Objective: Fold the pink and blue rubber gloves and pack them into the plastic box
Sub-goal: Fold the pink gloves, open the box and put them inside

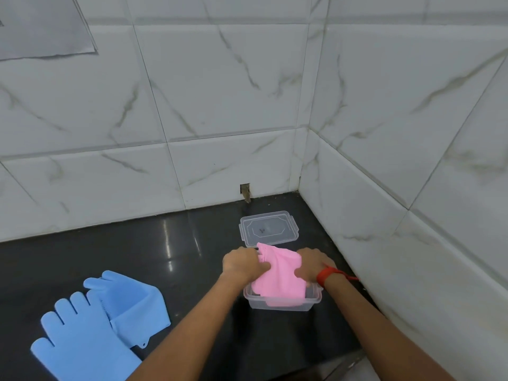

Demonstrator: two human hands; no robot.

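A folded pink rubber glove bundle (277, 276) sits partly inside the clear plastic box (283, 305) on the black counter, its top sticking up above the rim. My left hand (242, 264) grips the bundle's left side. My right hand (312, 266), with a red band at the wrist, grips its right side. Two blue rubber gloves lie flat at the lower left: one (82, 336) nearer me with fingers pointing away, the other (132, 303) behind it and partly folded over.
The box's clear lid (268, 228) lies flat on the counter just behind the box. Marble-patterned tiled walls (384, 160) meet in a corner close to the right of the box. A small notch (245, 191) shows at the base of the back wall.
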